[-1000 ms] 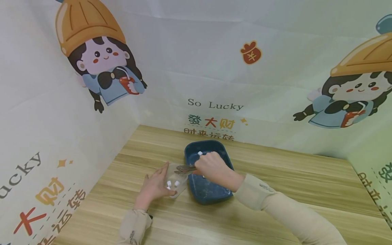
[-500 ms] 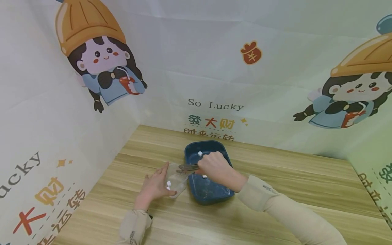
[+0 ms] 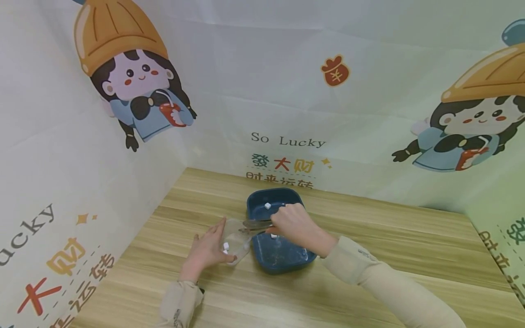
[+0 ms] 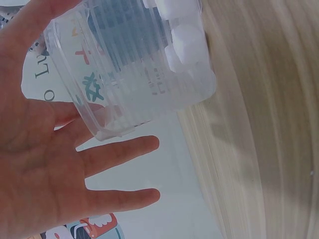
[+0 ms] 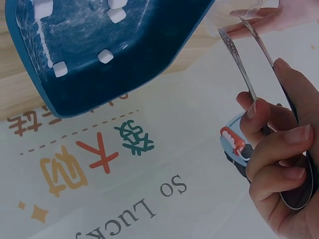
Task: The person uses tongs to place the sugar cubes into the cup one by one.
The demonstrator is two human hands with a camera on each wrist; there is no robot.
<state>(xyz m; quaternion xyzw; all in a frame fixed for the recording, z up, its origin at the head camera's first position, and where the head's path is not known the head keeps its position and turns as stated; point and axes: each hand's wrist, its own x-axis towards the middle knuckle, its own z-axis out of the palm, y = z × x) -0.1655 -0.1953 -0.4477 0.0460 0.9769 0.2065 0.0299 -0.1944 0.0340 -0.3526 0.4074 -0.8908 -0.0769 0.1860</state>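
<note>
My left hand [image 3: 207, 248] holds a clear plastic box [image 4: 124, 89] by its rim, between thumb and fingers. Two other fingers stick out straight in the left wrist view. White cubes [image 4: 187, 45] lie at the bottom of the box. My right hand [image 3: 293, 225] grips metal tongs [image 5: 239, 62]. Their tips are apart over the box's opening, and I see nothing between them. Beneath the right hand stands a dark blue basin [image 3: 283, 257], which the hand partly covers in the head view. Several white cubes [image 5: 105, 56] are scattered in it.
A wood-grain table [image 3: 369, 237] carries the basin and stretches away on both sides. Printed cloth walls [image 3: 246, 91] enclose it at the back, left and right. The basin's far edge is close to the back wall.
My right hand and the tongs have shifted a little to the right, away from the box. One cube seen in the box a second ago no longer shows there. The left hand has stayed put.
</note>
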